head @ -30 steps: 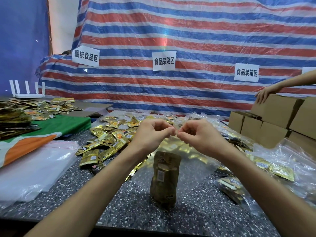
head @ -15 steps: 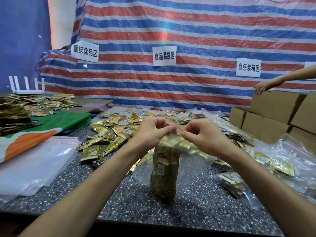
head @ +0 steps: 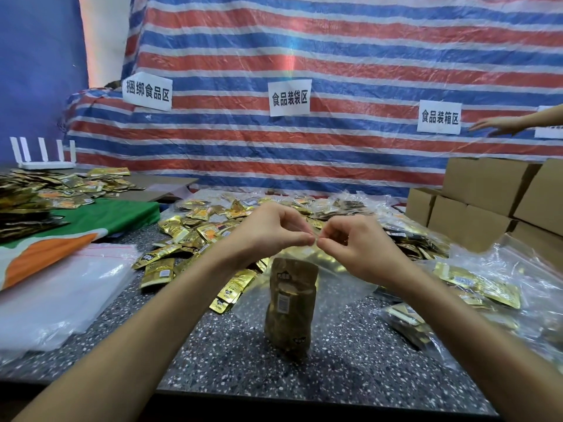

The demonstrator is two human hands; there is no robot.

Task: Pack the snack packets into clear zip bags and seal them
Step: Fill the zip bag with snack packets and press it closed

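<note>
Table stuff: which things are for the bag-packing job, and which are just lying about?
For the job: clear zip bag held up by its top; snack packets inside it; loose gold packets; empty zip bags.

Just lying about: white router; green and orange cloth; cardboard boxes; paper signs.

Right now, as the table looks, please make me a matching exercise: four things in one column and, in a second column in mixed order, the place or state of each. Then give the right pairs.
Things
1. zip bag
2. cardboard boxes
3. white router
4. empty clear bags

Places or states
A. far left, at the back
B. stacked at the right
C. lying at the front left
D. pinched at its top by the left hand and the right hand

Pairs: 1-D, 2-B, 3-A, 4-C
</note>
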